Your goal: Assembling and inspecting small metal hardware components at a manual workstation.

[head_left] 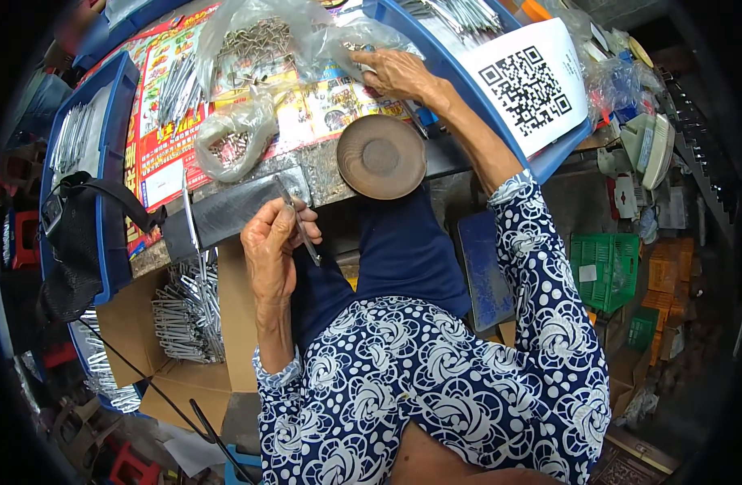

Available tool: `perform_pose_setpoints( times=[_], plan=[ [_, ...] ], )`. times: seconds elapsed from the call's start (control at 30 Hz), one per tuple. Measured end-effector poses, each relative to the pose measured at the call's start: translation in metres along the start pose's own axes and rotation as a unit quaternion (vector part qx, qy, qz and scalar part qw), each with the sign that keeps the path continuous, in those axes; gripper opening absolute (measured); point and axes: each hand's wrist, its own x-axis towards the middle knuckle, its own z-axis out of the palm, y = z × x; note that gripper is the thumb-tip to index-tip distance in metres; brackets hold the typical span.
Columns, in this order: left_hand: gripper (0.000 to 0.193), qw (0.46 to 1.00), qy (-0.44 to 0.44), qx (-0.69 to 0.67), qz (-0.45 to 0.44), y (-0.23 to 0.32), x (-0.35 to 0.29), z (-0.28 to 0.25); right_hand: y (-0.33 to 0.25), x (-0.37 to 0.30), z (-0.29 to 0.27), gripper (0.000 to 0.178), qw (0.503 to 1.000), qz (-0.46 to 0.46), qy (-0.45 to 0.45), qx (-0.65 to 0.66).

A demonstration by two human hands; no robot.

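Note:
My left hand (275,242) pinches a slim metal bar (298,220), held at a slant near the table's front edge. Farther off to the right, my right hand (399,74) is on the edge of a clear plastic bag (326,48), its fingers curled against the plastic. Small metal fasteners (253,44) lie in a heap in and around the bag. A smaller rolled-down plastic bag (249,121) holds more small metal pieces (232,147). Between my hands, a round brown wooden dish (380,157) sits at the table edge.
Blue trays with metal rods stand left (112,178) and right (435,40); a sheet with a square code (532,85) lies on the right one. Below left, a cardboard box (189,376) holds many metal bars (189,315). A green crate (604,271) stands right.

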Motion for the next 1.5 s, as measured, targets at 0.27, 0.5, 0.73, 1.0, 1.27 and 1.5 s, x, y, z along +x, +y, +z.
perform_pose_setpoints(
  times=[0.27,0.5,0.73,1.0,1.27,1.5],
  plan=[
    [0.024,1.000,0.012,-0.002,-0.003,0.000,-0.001,-0.005,0.004,-0.006,0.006,0.027,0.993,-0.039,0.111,0.033],
    [0.023,1.000,0.015,-0.007,-0.004,0.000,-0.003,-0.006,-0.001,-0.007,0.005,0.028,0.991,-0.027,0.123,0.048],
    [0.021,0.999,0.018,-0.027,0.006,-0.002,-0.004,-0.005,0.006,-0.004,0.017,0.020,0.977,-0.051,0.188,0.091],
    [0.021,0.999,0.021,-0.045,0.013,0.001,-0.005,-0.004,0.005,-0.009,0.020,0.016,0.978,-0.028,0.208,-0.015],
    [0.020,0.997,0.026,-0.074,0.024,0.001,-0.004,-0.003,-0.012,-0.017,0.005,0.015,0.975,-0.008,0.222,-0.013],
    [0.021,0.997,0.026,-0.066,0.038,0.000,-0.003,-0.002,-0.049,-0.013,-0.009,0.013,0.958,-0.057,0.181,0.216]
  ],
)
